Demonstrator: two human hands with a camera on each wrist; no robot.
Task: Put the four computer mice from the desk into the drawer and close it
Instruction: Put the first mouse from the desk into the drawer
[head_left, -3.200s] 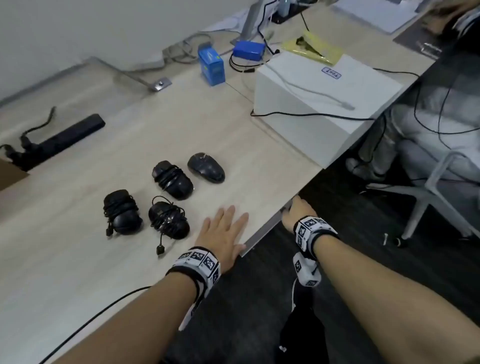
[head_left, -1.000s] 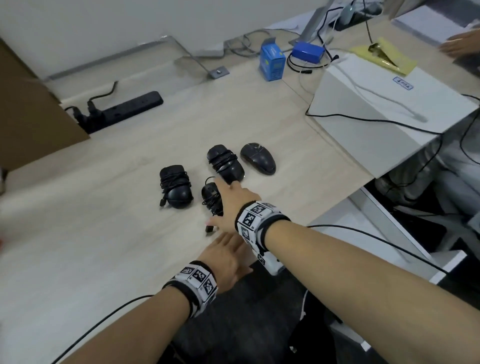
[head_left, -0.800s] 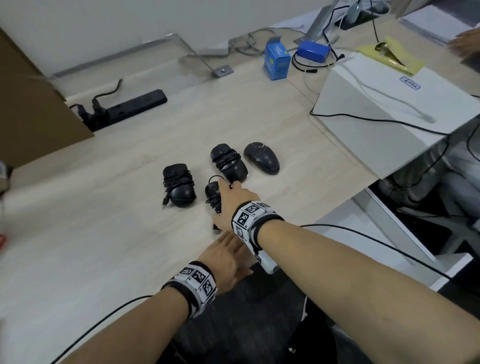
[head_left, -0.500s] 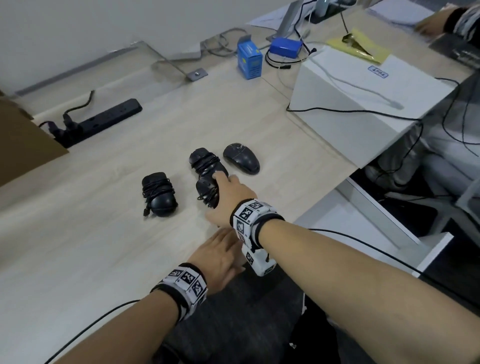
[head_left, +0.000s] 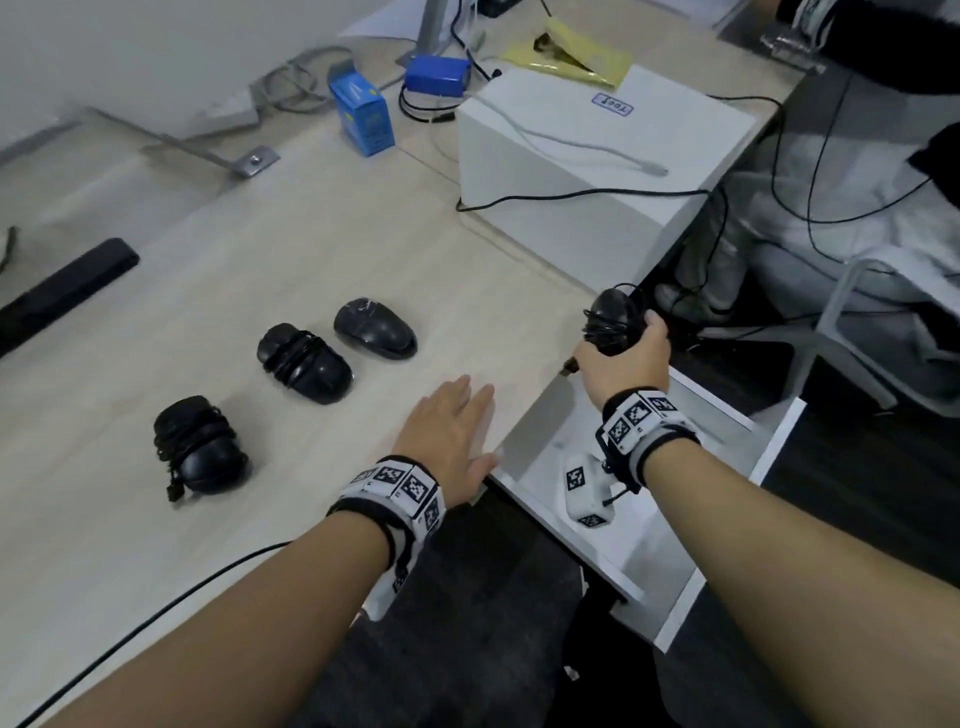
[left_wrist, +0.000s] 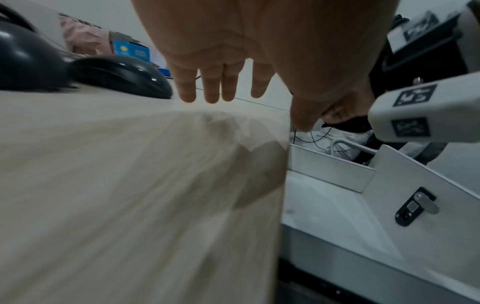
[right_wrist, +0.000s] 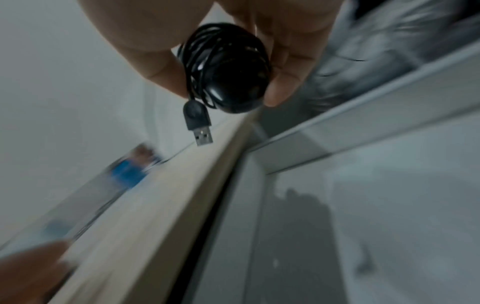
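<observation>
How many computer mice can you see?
4. Three lie on the desk: left mouse, middle mouse, plain mouse. The right hand holds the fourth mouse above the open drawer.

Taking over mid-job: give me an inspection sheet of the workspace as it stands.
Surface: pale wood desk.
Job's things: three mice on the desk; fourth mouse, cord-wrapped, held over the open drawer; no mouse seen in the drawer's visible part.
Clutter: white box, blue carton, power strip.
Grippers: left hand flat on the desk edge; right hand grips the fourth mouse.
Cables: black cable across the white box.
Surroundings: office chair.
</observation>
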